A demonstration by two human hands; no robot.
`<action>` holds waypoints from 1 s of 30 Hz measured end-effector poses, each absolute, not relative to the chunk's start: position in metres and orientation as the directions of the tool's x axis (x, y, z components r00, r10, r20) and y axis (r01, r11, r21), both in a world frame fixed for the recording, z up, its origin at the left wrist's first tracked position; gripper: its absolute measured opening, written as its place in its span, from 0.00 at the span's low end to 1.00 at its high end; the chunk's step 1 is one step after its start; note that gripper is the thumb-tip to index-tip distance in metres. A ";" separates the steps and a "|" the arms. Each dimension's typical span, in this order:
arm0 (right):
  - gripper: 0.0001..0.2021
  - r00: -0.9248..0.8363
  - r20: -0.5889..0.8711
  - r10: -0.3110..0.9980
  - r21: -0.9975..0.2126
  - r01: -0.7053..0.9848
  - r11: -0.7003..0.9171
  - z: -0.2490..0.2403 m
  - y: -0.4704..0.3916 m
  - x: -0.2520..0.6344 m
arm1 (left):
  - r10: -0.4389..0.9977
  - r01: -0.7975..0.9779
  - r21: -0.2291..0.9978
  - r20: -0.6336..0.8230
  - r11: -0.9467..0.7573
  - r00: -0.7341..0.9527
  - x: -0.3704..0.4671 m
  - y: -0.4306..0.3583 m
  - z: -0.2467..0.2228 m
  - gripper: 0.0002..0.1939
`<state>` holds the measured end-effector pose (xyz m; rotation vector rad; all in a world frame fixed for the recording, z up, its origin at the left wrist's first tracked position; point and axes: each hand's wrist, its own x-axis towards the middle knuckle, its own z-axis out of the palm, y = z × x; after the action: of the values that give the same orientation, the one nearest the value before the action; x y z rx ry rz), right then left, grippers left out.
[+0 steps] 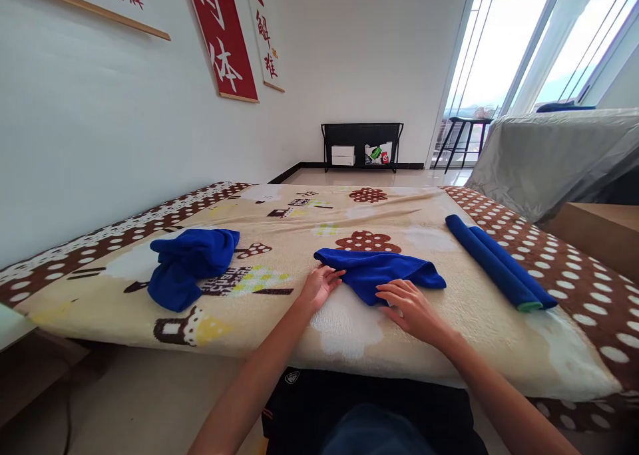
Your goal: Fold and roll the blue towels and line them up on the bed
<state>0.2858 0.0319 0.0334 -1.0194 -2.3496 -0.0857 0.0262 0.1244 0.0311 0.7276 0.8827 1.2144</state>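
A blue cloth (374,266) lies loosely crumpled on the patterned blanket in front of me, wider than it is deep. My left hand (319,286) is at its left end, fingers slightly apart, with the fingertips against the edge. Over the near edge, right of the middle, rests my right hand (410,308), its fingers stretched out and its thumb apart. Neither hand visibly grips the cloth. Farther left sits a second blue cloth (192,262), bunched in a heap. Two rolled blue cloths (492,262) lie side by side on the right.
The cream blanket (279,315) with brown dotted borders covers the low bed-like surface. A black rack (362,146) stands by the far wall, holding a white box (343,155). At right are a plastic-covered piece of furniture (564,152) and a cardboard box (602,235).
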 end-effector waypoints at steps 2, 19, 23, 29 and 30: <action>0.16 -0.550 0.524 0.650 -0.131 0.702 0.700 0.024 0.036 0.275 | 0.977 -0.412 0.887 -0.169 0.209 0.131 0.030 0.122 0.028 0.12; 0.19 -0.180 0.344 0.921 -0.867 0.316 0.386 0.041 0.046 0.285 | 0.989 -0.084 0.990 0.119 -0.111 0.088 0.024 0.127 0.034 0.16; 0.19 -0.147 0.241 0.959 -0.964 0.078 0.254 0.057 0.038 0.293 | 0.990 -0.147 0.986 0.091 -0.075 0.110 0.020 0.121 0.045 0.22; 0.17 -0.165 0.112 0.980 -0.974 -0.212 0.075 0.067 0.026 0.287 | 0.973 -0.270 0.957 -0.039 0.102 0.227 0.018 0.108 0.056 0.23; 0.16 -0.159 0.098 0.982 -0.966 -0.254 0.055 0.067 0.026 0.286 | 0.969 -0.287 0.950 -0.057 0.126 0.239 0.017 0.107 0.056 0.23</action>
<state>0.2861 0.0257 0.0669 -0.8800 -1.1758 1.3819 0.0173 0.1068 0.0565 1.0202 0.8653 1.1042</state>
